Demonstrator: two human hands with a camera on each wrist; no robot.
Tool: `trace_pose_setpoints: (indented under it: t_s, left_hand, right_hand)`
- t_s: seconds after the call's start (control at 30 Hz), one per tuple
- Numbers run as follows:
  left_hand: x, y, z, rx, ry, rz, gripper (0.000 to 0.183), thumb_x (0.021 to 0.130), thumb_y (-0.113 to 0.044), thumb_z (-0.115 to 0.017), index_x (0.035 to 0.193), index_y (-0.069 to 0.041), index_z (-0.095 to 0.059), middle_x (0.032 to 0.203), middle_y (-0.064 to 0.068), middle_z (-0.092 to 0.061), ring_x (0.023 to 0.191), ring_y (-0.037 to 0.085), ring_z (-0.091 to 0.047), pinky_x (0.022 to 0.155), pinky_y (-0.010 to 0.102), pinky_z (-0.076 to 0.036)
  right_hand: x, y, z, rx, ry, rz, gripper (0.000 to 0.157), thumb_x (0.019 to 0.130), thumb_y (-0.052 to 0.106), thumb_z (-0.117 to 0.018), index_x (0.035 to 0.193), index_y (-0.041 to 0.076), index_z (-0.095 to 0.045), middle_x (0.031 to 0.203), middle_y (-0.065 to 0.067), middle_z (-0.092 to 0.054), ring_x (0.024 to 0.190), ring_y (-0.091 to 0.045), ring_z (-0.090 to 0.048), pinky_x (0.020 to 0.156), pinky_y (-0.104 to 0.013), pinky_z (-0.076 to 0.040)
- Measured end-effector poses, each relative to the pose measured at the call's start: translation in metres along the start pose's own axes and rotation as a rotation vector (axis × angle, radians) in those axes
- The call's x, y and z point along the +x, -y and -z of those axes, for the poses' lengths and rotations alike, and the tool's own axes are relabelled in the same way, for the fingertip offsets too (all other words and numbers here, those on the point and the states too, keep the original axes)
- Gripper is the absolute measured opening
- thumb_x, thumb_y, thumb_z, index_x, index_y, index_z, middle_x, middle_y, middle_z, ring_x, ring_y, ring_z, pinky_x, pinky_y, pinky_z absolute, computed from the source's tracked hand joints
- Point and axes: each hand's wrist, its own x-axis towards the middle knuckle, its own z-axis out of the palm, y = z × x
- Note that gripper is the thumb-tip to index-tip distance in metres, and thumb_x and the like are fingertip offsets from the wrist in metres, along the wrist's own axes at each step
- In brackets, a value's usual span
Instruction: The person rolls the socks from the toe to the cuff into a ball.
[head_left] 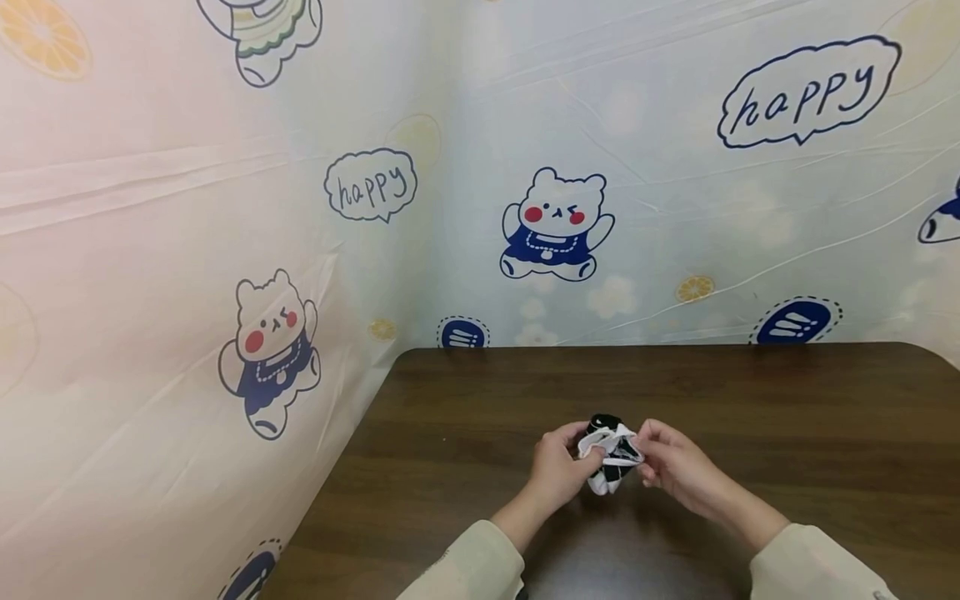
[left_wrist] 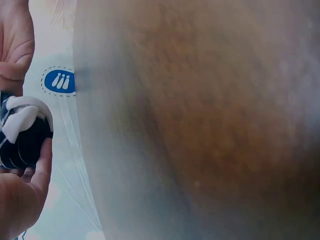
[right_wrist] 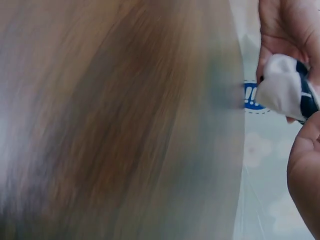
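A small bundle of black-and-white socks [head_left: 613, 475] is held between both hands above the table, its white edge folded back into an opening. My left hand [head_left: 558, 463] grips the bundle from the left, thumb over the white fabric. From the other side, my right hand [head_left: 681, 468] pinches the white edge between thumb and fingers. The left wrist view has the dark, thin-striped side of the socks [left_wrist: 25, 145] facing it, with the left thumb along it. In the right wrist view, a rounded white part of the socks [right_wrist: 281, 85] sticks out between the hands.
A dark brown wooden table [head_left: 450, 433] with rounded corners lies under the hands. Behind it and along its left side hangs a pale curtain [head_left: 660, 225] printed with bears, orange slices and the word "happy". Light sleeves [head_left: 480, 562] cover both forearms.
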Motion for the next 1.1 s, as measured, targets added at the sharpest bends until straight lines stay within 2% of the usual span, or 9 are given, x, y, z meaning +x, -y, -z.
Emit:
trace_pose_setpoints:
  t_s: [0.07, 0.13, 0.3, 0.5, 0.67, 0.7, 0.87, 0.97, 1.1]
  left_hand:
    - [0.000, 0.000, -0.001, -0.027, 0.014, 0.007, 0.033, 0.077, -0.002, -0.070, 0.109, 0.003, -0.066, 0.093, 0.009, -0.071, 0.080, 0.004, -0.063, 0.069, 0.018, -0.049]
    - [-0.001, 0.000, -0.001, -0.054, 0.025, 0.021, 0.034, 0.077, -0.002, -0.070, 0.110, 0.001, -0.063, 0.094, 0.010, -0.071, 0.081, 0.005, -0.064, 0.069, 0.018, -0.049]
    - [-0.002, 0.001, -0.002, -0.069, 0.037, 0.043, 0.032, 0.077, -0.003, -0.071, 0.105, -0.004, -0.056, 0.092, 0.010, -0.071, 0.080, 0.005, -0.064, 0.067, 0.019, -0.048]
    - [-0.003, 0.000, -0.003, -0.075, 0.046, 0.034, 0.031, 0.077, -0.001, -0.070, 0.104, -0.003, -0.055, 0.091, 0.011, -0.071, 0.079, 0.006, -0.065, 0.066, 0.019, -0.049]
    - [-0.004, -0.002, -0.003, -0.136, 0.053, 0.048, 0.027, 0.077, 0.001, -0.068, 0.102, -0.001, -0.059, 0.085, 0.010, -0.071, 0.075, 0.005, -0.064, 0.063, 0.018, -0.050]
    - [-0.005, -0.007, -0.001, -0.154, 0.057, 0.055, 0.026, 0.077, 0.002, -0.068, 0.101, 0.000, -0.059, 0.084, 0.011, -0.070, 0.074, 0.006, -0.064, 0.062, 0.019, -0.050]
    - [-0.007, -0.015, 0.001, -0.232, 0.073, 0.097, 0.022, 0.077, 0.008, -0.065, 0.098, 0.006, -0.063, 0.083, 0.016, -0.069, 0.072, 0.008, -0.062, 0.064, 0.019, -0.050]
    - [-0.006, -0.007, -0.002, -0.236, 0.082, 0.110, 0.022, 0.075, 0.008, -0.065, 0.096, 0.005, -0.066, 0.082, 0.013, -0.070, 0.069, 0.006, -0.061, 0.063, 0.018, -0.049]
    - [-0.007, -0.004, -0.002, -0.233, 0.114, 0.069, 0.024, 0.072, 0.010, -0.065, 0.094, 0.005, -0.070, 0.079, 0.009, -0.070, 0.066, 0.003, -0.057, 0.062, 0.018, -0.047]
  right_hand:
    - [-0.001, 0.000, -0.001, -0.089, -0.020, 0.026, 0.010, 0.099, 0.008, -0.045, 0.090, 0.005, -0.044, 0.073, 0.000, -0.047, 0.056, -0.007, -0.046, 0.055, -0.023, -0.043]
    - [-0.002, 0.000, -0.003, -0.209, -0.079, 0.069, 0.010, 0.099, 0.010, -0.049, 0.094, 0.001, -0.044, 0.068, 0.000, -0.048, 0.052, -0.008, -0.046, 0.052, -0.024, -0.044]
    - [-0.005, -0.006, -0.009, -0.460, -0.252, 0.240, 0.012, 0.096, 0.006, -0.055, 0.097, -0.004, -0.049, 0.057, 0.000, -0.047, 0.045, -0.011, -0.045, 0.045, -0.029, -0.043]
    - [-0.007, -0.010, -0.013, -0.591, -0.363, 0.381, 0.006, 0.092, 0.003, -0.060, 0.095, 0.003, -0.055, 0.062, 0.000, -0.051, 0.044, -0.006, -0.042, 0.041, -0.026, -0.038]
    - [-0.006, -0.009, -0.015, -0.756, -0.390, 0.520, 0.014, 0.087, 0.000, -0.066, 0.093, 0.013, -0.061, 0.064, 0.008, -0.047, 0.051, -0.003, -0.041, 0.044, -0.022, -0.036]
    - [-0.005, -0.009, -0.015, -0.791, -0.395, 0.535, 0.015, 0.087, 0.001, -0.067, 0.093, 0.014, -0.061, 0.064, 0.010, -0.047, 0.052, -0.003, -0.041, 0.045, -0.022, -0.036]
    - [0.000, -0.005, -0.016, -0.919, -0.414, 0.566, 0.017, 0.085, 0.006, -0.071, 0.089, 0.021, -0.064, 0.073, 0.012, -0.058, 0.060, -0.003, -0.048, 0.052, -0.021, -0.039]
    - [0.002, -0.001, -0.016, -0.951, -0.399, 0.538, 0.015, 0.085, 0.010, -0.072, 0.088, 0.023, -0.066, 0.077, 0.011, -0.063, 0.062, -0.004, -0.051, 0.055, -0.023, -0.042]
    - [0.004, 0.004, -0.015, -0.962, -0.357, 0.464, 0.009, 0.085, 0.014, -0.072, 0.088, 0.020, -0.068, 0.077, 0.011, -0.063, 0.062, -0.004, -0.051, 0.055, -0.025, -0.044]
